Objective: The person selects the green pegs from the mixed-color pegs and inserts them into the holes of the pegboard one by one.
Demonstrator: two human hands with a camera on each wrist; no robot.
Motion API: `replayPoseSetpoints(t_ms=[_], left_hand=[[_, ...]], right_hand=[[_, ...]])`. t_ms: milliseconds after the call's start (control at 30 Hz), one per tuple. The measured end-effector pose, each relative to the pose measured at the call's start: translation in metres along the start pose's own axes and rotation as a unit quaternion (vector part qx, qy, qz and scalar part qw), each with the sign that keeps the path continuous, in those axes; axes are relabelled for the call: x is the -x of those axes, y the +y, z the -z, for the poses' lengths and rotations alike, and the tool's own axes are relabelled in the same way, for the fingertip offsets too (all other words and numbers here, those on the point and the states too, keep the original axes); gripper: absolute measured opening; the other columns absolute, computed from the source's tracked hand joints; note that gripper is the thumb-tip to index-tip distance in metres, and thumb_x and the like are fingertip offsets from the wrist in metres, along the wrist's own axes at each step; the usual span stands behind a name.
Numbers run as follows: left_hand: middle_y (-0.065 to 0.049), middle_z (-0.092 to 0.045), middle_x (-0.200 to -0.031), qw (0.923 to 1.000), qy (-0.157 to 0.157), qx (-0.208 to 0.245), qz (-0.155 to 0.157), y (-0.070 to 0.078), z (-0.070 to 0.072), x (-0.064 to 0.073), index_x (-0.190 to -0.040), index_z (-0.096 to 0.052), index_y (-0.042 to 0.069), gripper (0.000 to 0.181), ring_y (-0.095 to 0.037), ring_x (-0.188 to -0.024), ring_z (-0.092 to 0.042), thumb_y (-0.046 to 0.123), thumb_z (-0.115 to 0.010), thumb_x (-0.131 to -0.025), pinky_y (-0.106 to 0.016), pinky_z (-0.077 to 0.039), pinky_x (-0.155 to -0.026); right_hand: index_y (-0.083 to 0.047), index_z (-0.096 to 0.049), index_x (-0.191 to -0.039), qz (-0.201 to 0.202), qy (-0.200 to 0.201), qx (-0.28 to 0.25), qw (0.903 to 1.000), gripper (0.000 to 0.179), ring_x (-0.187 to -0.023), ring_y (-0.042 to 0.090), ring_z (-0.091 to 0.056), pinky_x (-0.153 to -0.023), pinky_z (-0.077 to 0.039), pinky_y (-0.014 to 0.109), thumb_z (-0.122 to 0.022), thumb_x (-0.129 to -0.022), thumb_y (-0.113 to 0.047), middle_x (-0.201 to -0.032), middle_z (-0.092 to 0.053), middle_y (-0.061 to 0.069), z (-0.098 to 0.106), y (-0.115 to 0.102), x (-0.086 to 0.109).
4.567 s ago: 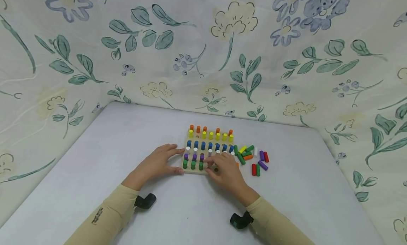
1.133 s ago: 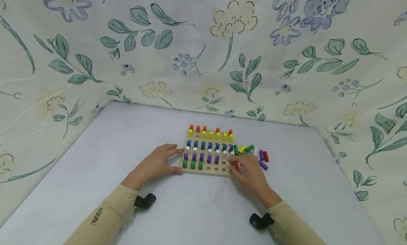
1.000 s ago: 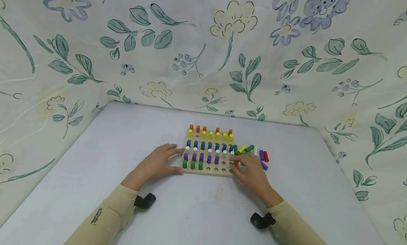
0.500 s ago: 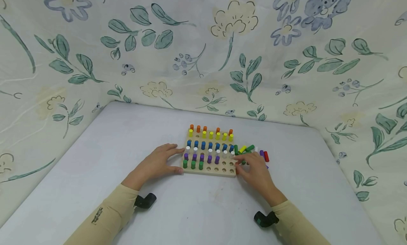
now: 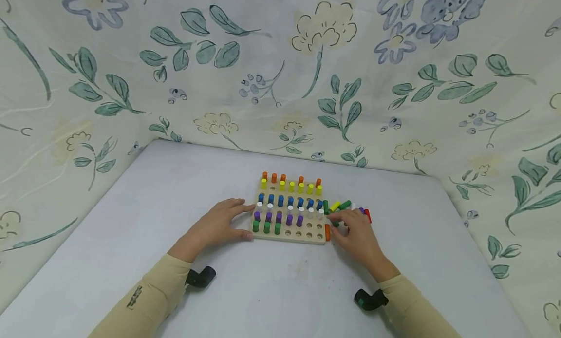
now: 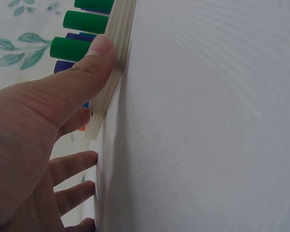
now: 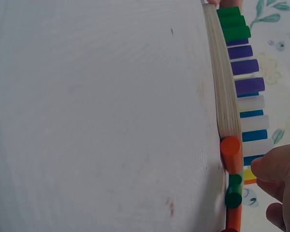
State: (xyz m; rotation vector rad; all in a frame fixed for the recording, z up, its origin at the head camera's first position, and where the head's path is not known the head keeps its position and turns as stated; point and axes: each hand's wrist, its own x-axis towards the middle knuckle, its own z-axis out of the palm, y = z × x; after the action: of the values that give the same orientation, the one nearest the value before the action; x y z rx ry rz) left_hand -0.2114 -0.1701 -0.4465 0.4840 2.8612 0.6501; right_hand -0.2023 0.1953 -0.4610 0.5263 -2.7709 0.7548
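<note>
A wooden pegboard (image 5: 302, 239) on the table holds upright pegs in rows of orange, yellow, blue, white, purple and green. Three green pegs (image 5: 266, 227) stand at the left of the near row, with bare holes (image 5: 298, 234) to their right. My left hand (image 5: 217, 225) rests its thumb and index finger against the board's left edge, the other fingers spread. At the board's right edge my right hand (image 5: 357, 233) hovers over loose pegs, fingers loosely bent, holding nothing visible. Just left of its thumb, an orange peg (image 5: 327, 232) lies against the board.
Loose pegs lie right of the board, including a yellow peg (image 5: 335, 206), a green peg (image 5: 345, 205) and a red peg (image 5: 367, 215). My right hand partly covers this pile. A floral cloth (image 5: 280, 84) hangs behind the white table (image 5: 197, 167).
My right hand has moved rightward from the board's near rows to past its right edge, uncovering purple pegs, holes and the orange peg. My left hand stays in place.
</note>
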Motion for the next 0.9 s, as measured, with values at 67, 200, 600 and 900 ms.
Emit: replayPoseSetpoints(t_ms=[67, 200, 600, 900], left_hand=[[-0.019, -0.037, -0.16, 1.0, 0.0, 0.001, 0.0, 0.0, 0.0, 0.0, -0.153, -0.049, 0.02, 0.086, -0.045, -0.148, -0.028, 0.057, -0.079, -0.081, -0.066, -0.029, -0.116], [-0.018, -0.036, -0.161, 1.0, -0.001, 0.002, 0.001, 0.0, -0.001, 0.0, -0.153, -0.049, 0.021, 0.086, -0.045, -0.149, -0.027, 0.057, -0.08, -0.081, -0.066, -0.028, -0.116], [-0.018, -0.036, -0.161, 1.0, -0.003, 0.002, 0.007, -0.001, -0.001, 0.0, -0.153, -0.049, 0.021, 0.086, -0.045, -0.149, -0.026, 0.058, -0.079, -0.081, -0.066, -0.027, -0.117], [-0.018, -0.036, -0.161, 1.0, -0.002, -0.001, 0.001, -0.001, -0.001, 0.0, -0.153, -0.049, 0.021, 0.086, -0.044, -0.149, -0.026, 0.057, -0.08, -0.081, -0.066, -0.028, -0.117]], right_hand=[[-0.015, -0.073, -0.117, 0.0, -0.005, 0.001, 1.0, 0.03, -0.093, 0.016, -0.05, -0.074, -0.05, 0.031, -0.08, -0.088, -0.017, -0.111, -0.073, 0.0, 0.001, 0.0, 0.0], [-0.013, -0.07, -0.123, 0.002, -0.01, 0.004, 0.9999, 0.037, -0.092, 0.017, -0.049, -0.07, -0.046, 0.03, -0.08, -0.088, -0.014, -0.113, -0.073, 0.001, 0.003, 0.003, -0.001], [-0.016, -0.059, -0.143, -0.013, -0.042, 0.028, 0.9986, 0.057, -0.094, 0.019, -0.049, -0.072, -0.044, 0.032, -0.077, -0.089, -0.009, -0.125, -0.07, 0.002, 0.002, 0.008, -0.007], [-0.017, -0.054, -0.148, -0.015, -0.054, 0.046, 0.9974, 0.064, -0.096, 0.019, -0.051, -0.075, -0.044, 0.032, -0.077, -0.089, -0.008, -0.129, -0.069, 0.001, 0.001, 0.01, -0.011]])
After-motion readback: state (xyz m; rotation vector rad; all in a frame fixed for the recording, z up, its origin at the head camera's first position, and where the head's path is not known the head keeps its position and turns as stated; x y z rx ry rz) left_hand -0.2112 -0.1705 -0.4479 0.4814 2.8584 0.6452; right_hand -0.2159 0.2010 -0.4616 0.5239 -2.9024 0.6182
